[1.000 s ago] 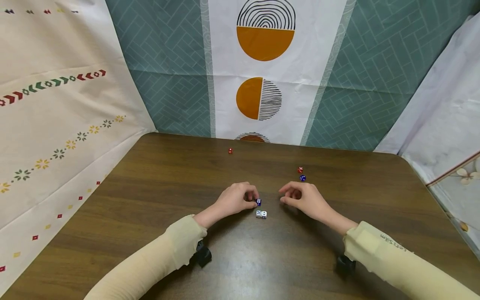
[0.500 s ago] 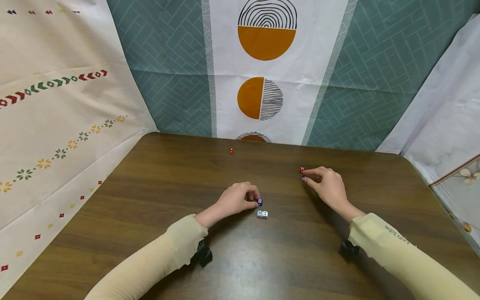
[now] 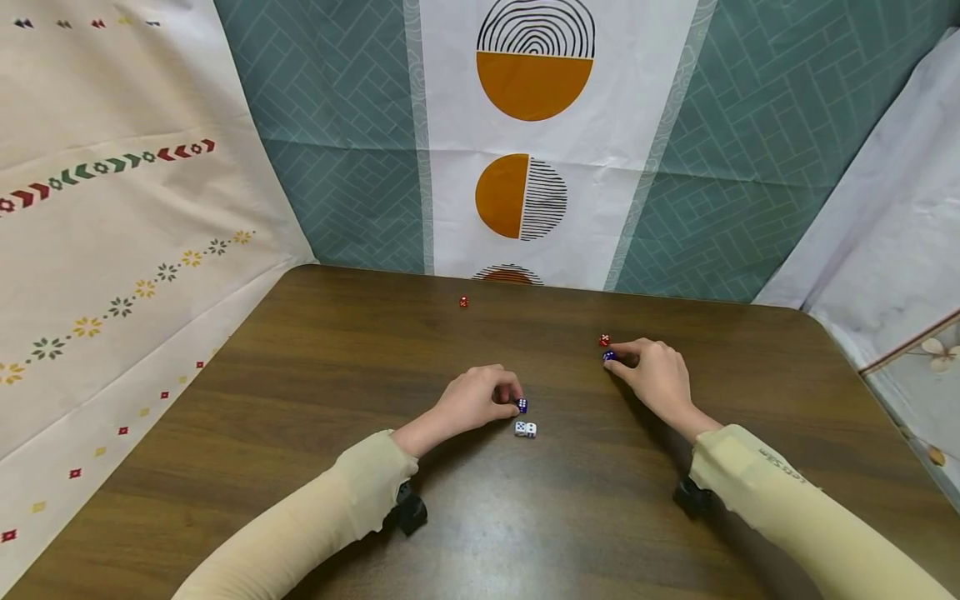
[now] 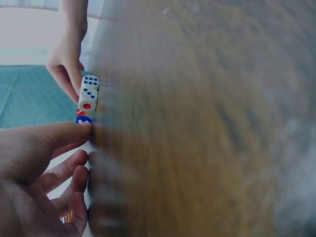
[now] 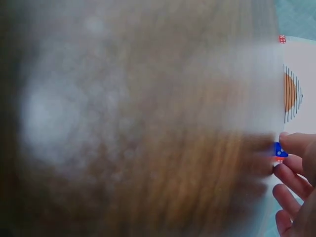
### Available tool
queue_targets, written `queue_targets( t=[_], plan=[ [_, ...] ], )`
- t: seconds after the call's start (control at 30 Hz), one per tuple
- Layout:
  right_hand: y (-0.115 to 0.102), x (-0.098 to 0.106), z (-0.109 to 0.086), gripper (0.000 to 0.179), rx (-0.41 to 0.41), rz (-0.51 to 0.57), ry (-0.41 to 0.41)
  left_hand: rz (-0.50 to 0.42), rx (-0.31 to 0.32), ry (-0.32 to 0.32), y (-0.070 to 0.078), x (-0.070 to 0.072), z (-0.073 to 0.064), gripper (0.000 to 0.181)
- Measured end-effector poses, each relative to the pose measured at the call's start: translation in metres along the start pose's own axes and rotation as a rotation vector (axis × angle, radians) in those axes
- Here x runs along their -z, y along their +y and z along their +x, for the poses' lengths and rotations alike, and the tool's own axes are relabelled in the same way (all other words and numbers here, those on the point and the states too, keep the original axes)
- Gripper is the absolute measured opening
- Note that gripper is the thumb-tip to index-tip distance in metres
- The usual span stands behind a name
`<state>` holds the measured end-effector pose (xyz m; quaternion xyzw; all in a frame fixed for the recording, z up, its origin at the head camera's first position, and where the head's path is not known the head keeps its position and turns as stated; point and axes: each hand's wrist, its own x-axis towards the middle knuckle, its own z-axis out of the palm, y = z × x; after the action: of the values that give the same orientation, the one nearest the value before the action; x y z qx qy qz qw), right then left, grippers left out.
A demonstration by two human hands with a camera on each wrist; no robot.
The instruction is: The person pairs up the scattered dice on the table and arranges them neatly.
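My left hand (image 3: 478, 398) rests low over the table, thumb and index finger pinching a blue die (image 3: 522, 406) with white pips. In the left wrist view the thumb covers part of that blue die (image 4: 83, 120). Just in front of it, two white dice (image 3: 526, 429) sit side by side. Further right and back, my right hand (image 3: 656, 377) pinches a second blue die (image 3: 609, 356) between thumb and index finger. A red die (image 3: 604, 340) lies right behind it, mostly hidden behind the blue die (image 5: 280, 149) in the right wrist view.
Another red die (image 3: 463, 302) lies near the back edge of the brown wooden table (image 3: 360, 333). A patterned cloth (image 3: 345, 167) hangs behind the table, with light cloths at both sides.
My right hand has moved right and back from near the middle to the second blue die and taken hold of it. The left hand has stayed at its blue die.
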<state>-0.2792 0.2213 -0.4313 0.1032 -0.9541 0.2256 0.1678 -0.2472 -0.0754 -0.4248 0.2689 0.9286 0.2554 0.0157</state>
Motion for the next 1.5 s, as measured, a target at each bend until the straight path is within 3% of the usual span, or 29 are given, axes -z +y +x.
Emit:
queue_targets(
  t=[0.33, 0.57, 0.8, 1.5],
  plan=[
    [-0.002, -0.003, 0.000, 0.027, -0.013, -0.007, -0.002, 0.017, 0.005, 0.005, 0.001, 0.000, -0.001, 0.012],
    [-0.009, -0.005, -0.002, 0.025, -0.010, -0.004, -0.045, 0.023, -0.001, 0.010, 0.001, 0.000, -0.001, 0.012],
    [-0.023, -0.008, -0.006, 0.024, -0.027, 0.081, -0.106, 0.018, -0.010, 0.017, 0.001, 0.000, -0.001, 0.011],
    [-0.057, -0.026, -0.016, 0.021, 0.066, 0.239, -0.215, 0.009, -0.001, 0.009, 0.000, -0.001, 0.000, 0.012]
  ],
)
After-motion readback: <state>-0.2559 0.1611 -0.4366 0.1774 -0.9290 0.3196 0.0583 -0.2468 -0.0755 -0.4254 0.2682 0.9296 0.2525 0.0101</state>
